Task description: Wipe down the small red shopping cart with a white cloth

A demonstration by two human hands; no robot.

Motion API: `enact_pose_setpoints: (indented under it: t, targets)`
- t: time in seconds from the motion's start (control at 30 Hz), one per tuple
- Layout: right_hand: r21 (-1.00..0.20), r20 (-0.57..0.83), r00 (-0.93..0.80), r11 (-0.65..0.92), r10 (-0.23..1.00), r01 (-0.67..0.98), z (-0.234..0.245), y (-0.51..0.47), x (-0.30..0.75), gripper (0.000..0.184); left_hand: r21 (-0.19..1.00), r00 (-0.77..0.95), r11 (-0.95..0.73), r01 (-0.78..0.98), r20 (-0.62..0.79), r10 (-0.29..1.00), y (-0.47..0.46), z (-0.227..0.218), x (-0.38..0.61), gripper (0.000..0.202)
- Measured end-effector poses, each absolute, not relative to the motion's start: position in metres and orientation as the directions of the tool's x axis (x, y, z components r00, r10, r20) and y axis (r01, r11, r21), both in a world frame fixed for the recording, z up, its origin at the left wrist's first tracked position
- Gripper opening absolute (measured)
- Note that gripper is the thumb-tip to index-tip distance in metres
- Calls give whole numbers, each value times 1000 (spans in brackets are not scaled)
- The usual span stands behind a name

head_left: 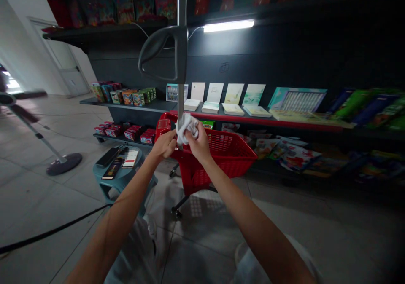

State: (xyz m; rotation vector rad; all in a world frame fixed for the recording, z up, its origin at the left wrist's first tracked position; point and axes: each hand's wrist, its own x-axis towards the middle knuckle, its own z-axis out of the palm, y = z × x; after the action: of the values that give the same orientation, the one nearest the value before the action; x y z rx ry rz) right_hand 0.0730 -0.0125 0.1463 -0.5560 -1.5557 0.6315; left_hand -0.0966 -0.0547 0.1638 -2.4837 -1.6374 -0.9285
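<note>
White, soft and crumpled, the cloth point(187, 125) is bunched up at the smooth metal pole point(180, 100), just by the end of the red plastic cart point(229, 166). My right hand point(198, 143) is closed on it, the thumb pushed into the folds. My left hand point(166, 144) has its fingers curled in at the pole's other side; I can't tell whether they grip the pole, pinch the cloth's edge or only rest there.

Working the cloth against the metal looks to be the step in hand. The next move, I judge, calls for steady pressure through the wad and a firm brace, so the pole doesn't sway. The hard, straight metal should let the fabric slide easily, though loose folds might slip from under my thumb.

Higher up, a dull grey looped handle point(181, 54) juts from the pole, all rounded edges. The cart's basket is a stiff lattice of small holes. Left of it, a blue-grey moulded stool point(125, 175) carries a flat phone point(130, 159).
</note>
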Motion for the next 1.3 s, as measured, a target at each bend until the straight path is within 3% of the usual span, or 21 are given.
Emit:
enact_pose_setpoints:
  t: [0.13,0.27,0.37,0.6,0.9,1.07,1.3]
  targets:
    - [-580,815,-24,814,579,-41,200,11,46,47,219,255,-380,899,443,860,-57,160,-92,34]
    - [-517,851,-67,853,521,68,210,16,36,42,113,90,-139,984,362,928,-62,161,-79,33]
    - [-553,823,-77,824,563,123,182,3,40,36,55,33,-55,997,337,941,-63,163,-73,36]
    - [-643,737,-167,756,655,127,102,-17,61,25,-18,58,-55,998,305,950,-61,162,-76,42]
    - [-600,665,-365,757,652,259,64,-4,111,35,-24,67,-63,998,370,926,-58,159,-82,35]
    - [-584,597,-365,699,714,412,35,16,169,40,-24,73,-69,997,381,922,-53,158,-95,36]
    - [-535,460,-361,577,812,617,8,33,266,37,-18,-86,101,995,400,912,-42,155,-115,38]
